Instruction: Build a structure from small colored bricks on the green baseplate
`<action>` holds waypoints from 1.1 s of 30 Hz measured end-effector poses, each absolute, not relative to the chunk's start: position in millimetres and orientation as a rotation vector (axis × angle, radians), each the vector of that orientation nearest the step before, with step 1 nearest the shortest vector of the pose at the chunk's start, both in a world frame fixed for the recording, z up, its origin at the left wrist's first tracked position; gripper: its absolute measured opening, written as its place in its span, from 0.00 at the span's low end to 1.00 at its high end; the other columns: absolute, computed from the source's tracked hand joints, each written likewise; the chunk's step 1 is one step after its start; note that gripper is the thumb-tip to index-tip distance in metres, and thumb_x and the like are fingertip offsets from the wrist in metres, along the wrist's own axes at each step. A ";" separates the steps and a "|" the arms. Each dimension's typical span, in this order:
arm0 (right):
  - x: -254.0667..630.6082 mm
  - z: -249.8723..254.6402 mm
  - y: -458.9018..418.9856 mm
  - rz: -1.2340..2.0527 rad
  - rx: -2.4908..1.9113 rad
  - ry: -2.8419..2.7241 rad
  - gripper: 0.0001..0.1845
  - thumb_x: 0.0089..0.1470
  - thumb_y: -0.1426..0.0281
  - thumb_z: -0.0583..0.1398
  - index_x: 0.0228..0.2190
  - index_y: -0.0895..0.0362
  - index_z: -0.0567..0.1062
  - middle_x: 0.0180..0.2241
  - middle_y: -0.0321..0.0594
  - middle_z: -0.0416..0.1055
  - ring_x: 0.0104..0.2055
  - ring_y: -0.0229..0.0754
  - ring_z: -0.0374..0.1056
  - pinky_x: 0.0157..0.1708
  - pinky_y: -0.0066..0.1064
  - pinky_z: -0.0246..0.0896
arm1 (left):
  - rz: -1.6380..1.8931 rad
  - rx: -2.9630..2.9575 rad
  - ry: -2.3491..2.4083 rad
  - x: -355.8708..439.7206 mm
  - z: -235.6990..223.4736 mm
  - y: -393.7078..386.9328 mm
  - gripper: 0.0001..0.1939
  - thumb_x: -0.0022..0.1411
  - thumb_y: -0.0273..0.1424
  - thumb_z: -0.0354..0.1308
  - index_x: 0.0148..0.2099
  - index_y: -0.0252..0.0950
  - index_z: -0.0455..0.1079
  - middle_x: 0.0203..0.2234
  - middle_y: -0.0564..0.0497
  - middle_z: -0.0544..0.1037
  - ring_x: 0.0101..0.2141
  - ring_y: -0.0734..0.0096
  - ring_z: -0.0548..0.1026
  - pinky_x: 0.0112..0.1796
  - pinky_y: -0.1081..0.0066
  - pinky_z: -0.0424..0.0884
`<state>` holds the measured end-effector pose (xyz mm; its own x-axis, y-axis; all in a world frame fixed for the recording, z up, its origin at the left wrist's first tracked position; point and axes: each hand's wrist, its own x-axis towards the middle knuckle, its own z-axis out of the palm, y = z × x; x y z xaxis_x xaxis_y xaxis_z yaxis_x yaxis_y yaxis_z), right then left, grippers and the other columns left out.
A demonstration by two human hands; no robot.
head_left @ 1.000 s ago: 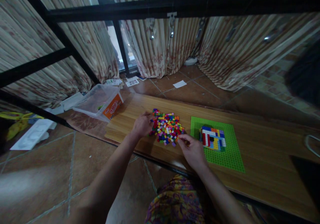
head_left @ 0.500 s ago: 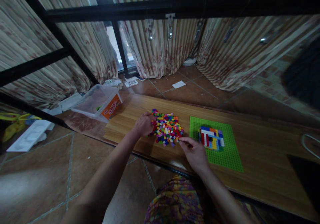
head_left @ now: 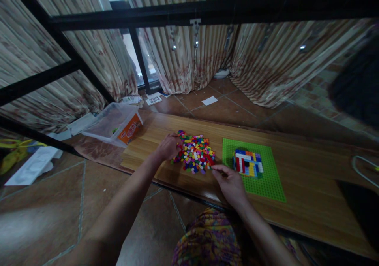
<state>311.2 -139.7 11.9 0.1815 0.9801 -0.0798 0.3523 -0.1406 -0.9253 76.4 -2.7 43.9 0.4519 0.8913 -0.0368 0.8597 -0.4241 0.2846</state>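
A heap of small, many-coloured toy bricks (head_left: 196,153) lies on a wooden board. At its left edge is my left hand (head_left: 169,146), fingers apart and reaching among the bricks; its fingertips are partly hidden. By the heap's lower right edge, the thumb and forefinger of my right hand (head_left: 230,182) are pinched on a tiny brick, mostly covered by the fingertips. A green baseplate (head_left: 266,189) lies to the right of the heap. On it stands a low, roughly square structure of stacked bricks (head_left: 248,164) with a dark gap in the middle.
An open, clear plastic box (head_left: 102,123) with an orange label stands at the board's left end. A dark flat object (head_left: 357,206) and a white cable (head_left: 363,173) are on the right. Black metal bars (head_left: 166,13) cross in front of the curtains.
My left hand has shifted slightly at the heap's left edge, and a few bricks there now lie farther out. My right hand keeps its pinch; the view has turned a little.
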 end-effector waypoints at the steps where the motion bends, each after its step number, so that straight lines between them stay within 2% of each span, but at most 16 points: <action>1: 311.5 11.2 -139.8 0.971 -1.632 -1.287 0.15 0.51 0.59 0.59 0.34 0.55 0.80 0.34 0.42 0.79 0.35 0.45 0.71 0.36 0.36 0.63 | 0.189 2.440 1.501 75.5 43.5 -2.4 0.13 0.52 0.25 0.54 0.37 0.38 0.77 0.46 0.45 0.75 0.51 0.62 0.70 0.55 0.65 0.64; 6: 313.4 7.0 -140.7 0.982 -1.640 -1.257 0.16 0.50 0.58 0.59 0.34 0.55 0.80 0.34 0.42 0.79 0.33 0.45 0.70 0.36 0.36 0.62 | 0.252 2.449 1.440 68.3 47.2 -3.1 0.17 0.50 0.22 0.52 0.40 0.39 0.77 0.47 0.46 0.75 0.51 0.62 0.70 0.55 0.63 0.64; 13: 314.6 3.2 -141.7 1.002 -1.635 -1.259 0.15 0.50 0.59 0.59 0.33 0.55 0.80 0.33 0.41 0.79 0.36 0.46 0.71 0.37 0.36 0.62 | 0.125 2.530 1.358 65.9 54.2 -13.3 0.19 0.50 0.27 0.58 0.46 0.37 0.74 0.50 0.44 0.73 0.53 0.57 0.69 0.55 0.60 0.63; 17: 314.9 4.5 -142.1 1.019 -1.624 -1.266 0.14 0.51 0.59 0.59 0.33 0.54 0.80 0.32 0.41 0.79 0.36 0.46 0.71 0.38 0.36 0.63 | 0.090 2.533 1.353 68.1 53.5 -15.0 0.17 0.51 0.31 0.60 0.45 0.38 0.75 0.49 0.44 0.73 0.51 0.57 0.70 0.54 0.60 0.64; 21: 314.7 5.0 -143.0 1.005 -1.633 -1.269 0.14 0.51 0.60 0.59 0.32 0.55 0.80 0.32 0.41 0.79 0.36 0.46 0.71 0.38 0.36 0.62 | 0.112 2.528 1.327 66.5 50.8 -15.1 0.19 0.50 0.37 0.63 0.45 0.38 0.74 0.52 0.43 0.71 0.52 0.55 0.68 0.54 0.57 0.62; 26: 313.7 4.2 -145.8 0.987 -1.625 -1.283 0.14 0.52 0.60 0.59 0.33 0.55 0.80 0.33 0.41 0.79 0.34 0.45 0.71 0.36 0.35 0.63 | 0.142 2.493 1.369 66.7 50.0 -18.1 0.20 0.50 0.38 0.64 0.46 0.39 0.73 0.52 0.44 0.71 0.52 0.56 0.69 0.54 0.57 0.61; 30: 312.7 10.5 -143.2 0.860 -1.640 -1.361 0.14 0.53 0.62 0.57 0.35 0.56 0.79 0.34 0.42 0.78 0.31 0.43 0.70 0.33 0.34 0.64 | 0.159 2.500 1.364 68.1 47.4 -17.0 0.18 0.50 0.36 0.64 0.44 0.38 0.74 0.48 0.44 0.73 0.50 0.57 0.70 0.54 0.57 0.62; 33: 311.1 18.0 -134.1 0.644 -1.671 -1.512 0.13 0.56 0.65 0.55 0.37 0.56 0.78 0.36 0.44 0.76 0.33 0.44 0.71 0.36 0.35 0.65 | 0.184 2.510 1.343 66.5 42.7 -12.6 0.17 0.49 0.36 0.65 0.42 0.37 0.73 0.47 0.44 0.74 0.49 0.56 0.71 0.53 0.58 0.63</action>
<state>311.1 -134.1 18.0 0.1651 0.9778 0.1293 0.5847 0.0085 -0.8112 66.5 -12.6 42.7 0.5580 0.8296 -0.0229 0.7928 -0.5247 0.3102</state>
